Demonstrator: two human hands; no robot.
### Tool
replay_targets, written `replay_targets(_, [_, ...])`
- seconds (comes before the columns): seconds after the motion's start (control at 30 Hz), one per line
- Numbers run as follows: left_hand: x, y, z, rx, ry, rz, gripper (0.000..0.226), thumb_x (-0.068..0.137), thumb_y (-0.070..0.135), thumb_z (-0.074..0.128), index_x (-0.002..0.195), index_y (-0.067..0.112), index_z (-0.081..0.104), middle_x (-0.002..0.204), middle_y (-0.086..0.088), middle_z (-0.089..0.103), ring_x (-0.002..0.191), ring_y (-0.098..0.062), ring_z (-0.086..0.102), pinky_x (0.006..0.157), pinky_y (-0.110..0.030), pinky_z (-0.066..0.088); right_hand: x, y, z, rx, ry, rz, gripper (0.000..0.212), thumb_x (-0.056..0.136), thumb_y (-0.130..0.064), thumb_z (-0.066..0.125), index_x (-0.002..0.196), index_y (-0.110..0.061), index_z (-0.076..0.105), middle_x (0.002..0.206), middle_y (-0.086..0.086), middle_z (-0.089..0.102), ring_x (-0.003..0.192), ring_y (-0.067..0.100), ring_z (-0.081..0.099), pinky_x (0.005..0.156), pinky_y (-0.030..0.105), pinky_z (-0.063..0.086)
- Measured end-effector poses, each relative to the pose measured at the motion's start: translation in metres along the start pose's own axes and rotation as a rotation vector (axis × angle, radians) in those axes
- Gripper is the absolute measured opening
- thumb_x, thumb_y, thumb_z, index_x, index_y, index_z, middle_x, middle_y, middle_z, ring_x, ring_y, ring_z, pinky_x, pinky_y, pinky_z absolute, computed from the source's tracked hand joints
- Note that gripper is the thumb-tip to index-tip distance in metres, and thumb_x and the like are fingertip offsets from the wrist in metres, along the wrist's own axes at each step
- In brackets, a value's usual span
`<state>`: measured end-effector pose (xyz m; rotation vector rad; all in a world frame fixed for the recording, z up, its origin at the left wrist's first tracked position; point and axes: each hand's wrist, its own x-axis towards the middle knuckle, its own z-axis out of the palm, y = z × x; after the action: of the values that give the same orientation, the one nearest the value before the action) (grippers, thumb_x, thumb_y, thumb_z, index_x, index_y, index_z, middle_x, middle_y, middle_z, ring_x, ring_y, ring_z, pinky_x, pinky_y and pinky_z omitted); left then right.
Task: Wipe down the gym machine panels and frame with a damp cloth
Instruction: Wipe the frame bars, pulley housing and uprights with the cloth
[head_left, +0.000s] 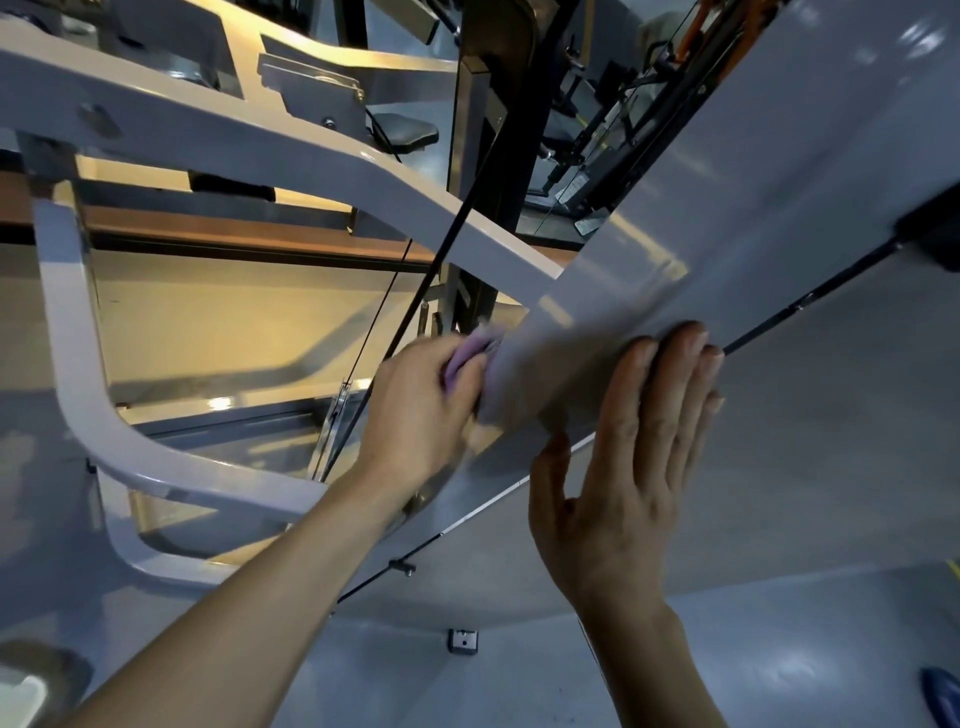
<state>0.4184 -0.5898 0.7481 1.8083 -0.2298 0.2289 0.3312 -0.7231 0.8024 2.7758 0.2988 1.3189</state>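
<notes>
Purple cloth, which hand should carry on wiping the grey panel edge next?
Left. The left hand already grips the purple cloth against the grey panel edge. The right hand lies flat on the panel, fingers straight, holding nothing.

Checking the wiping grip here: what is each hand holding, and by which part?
The left hand grips the bunched purple cloth against the grey panel edge. The right hand holds nothing; it rests flat there.

Left of the grey panel (727, 218), an open gap is crossed by a black cable (415, 306); the curved frame (104, 415) bounds it, seemingly passable.
</notes>
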Motion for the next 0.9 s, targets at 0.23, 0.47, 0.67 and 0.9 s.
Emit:
replay_targets(0.23, [-0.002, 0.004, -0.01, -0.076, -0.011, 0.047, 0.016, 0.101, 0.021, 0.066, 0.104, 0.032, 0.076, 0.092, 0.009, 0.068, 0.089, -0.001, 0.062, 0.075, -0.014, 0.047, -0.001, -0.003, 0.012, 0.027, 0.055, 0.015, 0.099, 0.086, -0.008, 0.062, 0.163, -0.01, 0.0, 0.169, 0.004, -0.014, 0.157, 0.031, -0.006, 0.126, 0.055, 0.005])
replay_targets(0.47, [-0.011, -0.033, -0.002, -0.056, -0.02, 0.051, 0.014, 0.099, 0.016, 0.067, 0.104, 0.024, 0.078, 0.094, 0.008, 0.07, 0.088, -0.003, 0.063, 0.081, -0.027, 0.054, -0.001, -0.005, 0.015, 0.02, 0.071, 0.001, 0.097, 0.088, -0.008, 0.059, 0.162, -0.009, -0.004, 0.168, 0.005, -0.015, 0.157, 0.031, -0.008, 0.126, 0.056, 0.005])
replay_targets(0.67, [-0.019, -0.078, 0.004, 0.04, -0.142, -0.143, 0.013, 0.099, 0.016, 0.067, 0.087, 0.012, 0.074, 0.083, 0.003, 0.071, 0.083, -0.005, 0.063, 0.074, -0.032, 0.051, 0.0, -0.005, 0.014, 0.025, 0.064, 0.021, 0.093, 0.088, -0.009, 0.059, 0.162, -0.01, 0.002, 0.169, 0.012, -0.012, 0.156, 0.029, -0.01, 0.126, 0.055, 0.004])
replay_targets(0.9, [-0.016, -0.073, 0.003, 0.005, -0.104, -0.002, 0.014, 0.097, 0.013, 0.069, 0.089, 0.024, 0.074, 0.085, 0.016, 0.067, 0.083, 0.004, 0.062, 0.076, -0.015, 0.047, 0.001, -0.006, 0.018, 0.042, 0.085, 0.053, 0.079, 0.09, -0.014, 0.051, 0.156, -0.004, 0.008, 0.16, 0.03, 0.005, 0.155, 0.024, -0.012, 0.125, 0.055, 0.003])
